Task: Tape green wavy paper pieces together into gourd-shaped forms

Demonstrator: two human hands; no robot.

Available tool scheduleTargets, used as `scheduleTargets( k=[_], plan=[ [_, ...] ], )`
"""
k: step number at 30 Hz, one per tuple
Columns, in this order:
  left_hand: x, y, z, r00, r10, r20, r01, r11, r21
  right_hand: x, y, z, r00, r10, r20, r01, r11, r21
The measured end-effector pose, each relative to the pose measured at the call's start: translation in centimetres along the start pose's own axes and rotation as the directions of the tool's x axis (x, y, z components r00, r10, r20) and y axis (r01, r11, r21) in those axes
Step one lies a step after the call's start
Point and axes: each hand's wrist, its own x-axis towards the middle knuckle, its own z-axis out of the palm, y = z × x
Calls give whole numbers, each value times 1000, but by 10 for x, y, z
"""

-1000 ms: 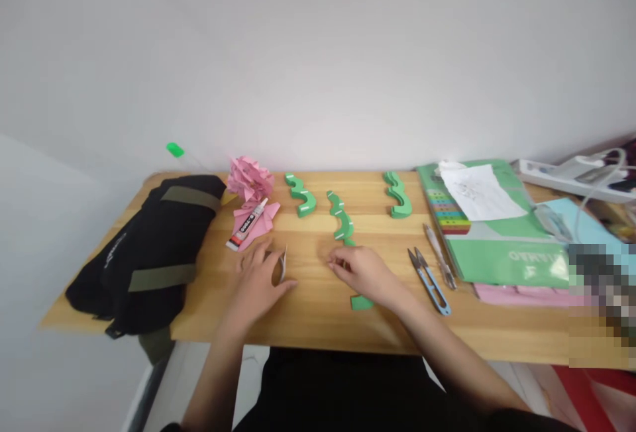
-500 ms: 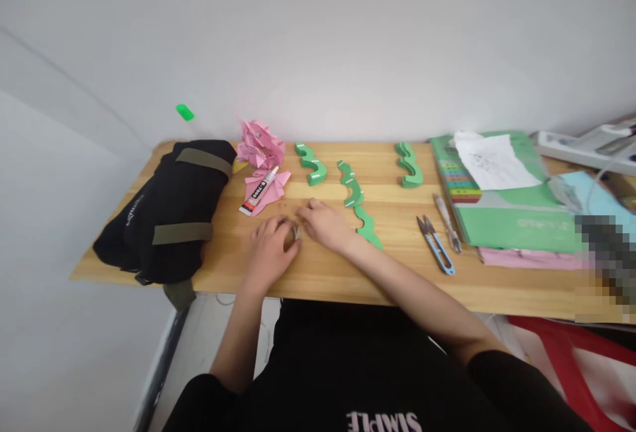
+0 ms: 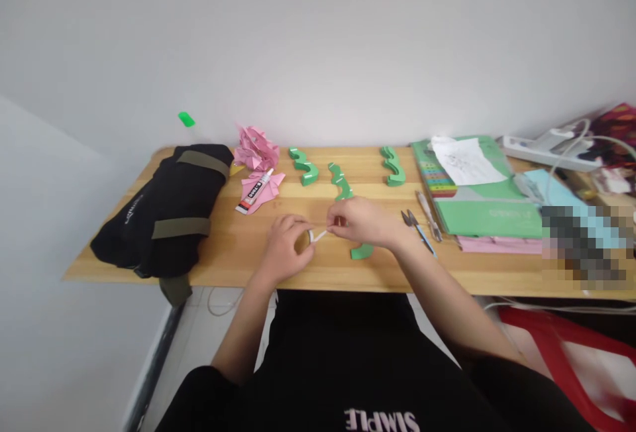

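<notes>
My left hand (image 3: 288, 248) is curled round a small roll of tape (image 3: 311, 236) just above the wooden table. A short white strip of tape (image 3: 320, 236) stretches from the roll to my right hand (image 3: 360, 220), whose thumb and fingers pinch its end. Beneath and beside the right hand lie wavy green paper pieces (image 3: 341, 183) with white strips on them; the hand partly covers them. Another green piece (image 3: 362, 252) shows nearer to me. Two more wavy green stacks, one at the back left (image 3: 304, 168) and one further right (image 3: 393, 168), rest near the wall.
A black bag (image 3: 163, 210) takes up the table's left end. Beside it are crumpled pink paper (image 3: 256, 148) and a glue tube (image 3: 254, 192). To the right lie thread snips (image 3: 420, 232), a pen (image 3: 429, 215), a green folder (image 3: 489, 218) and a power strip (image 3: 546, 147).
My right hand has moved right, away from my left, and a strip of tape now spans between them. The view has shifted slightly.
</notes>
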Motion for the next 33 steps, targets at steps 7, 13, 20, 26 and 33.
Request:
scheduleTargets(
  k=[7, 13, 20, 26, 33],
  plan=[
    [7, 15, 34, 990, 51, 130, -14, 962, -274, -26, 10, -13, 995, 94, -17, -94, 995, 31],
    [19, 21, 51, 990, -75, 120, 122, 882, -456, -33, 28, -1, 972, 213, -94, -197, 967, 159],
    [26, 27, 40, 975, -189, 114, 215, 686, -695, -92, 63, 15, 693, 623, -363, -597, 778, 195],
    [31, 35, 43, 952, -261, 160, 275, 500, -821, -123, 76, 41, 629, 715, -306, -771, 623, -130],
    [39, 46, 34, 940, -253, 228, 315, 397, -862, -113, 82, 43, 566, 772, -288, -807, 590, -4]
  ],
)
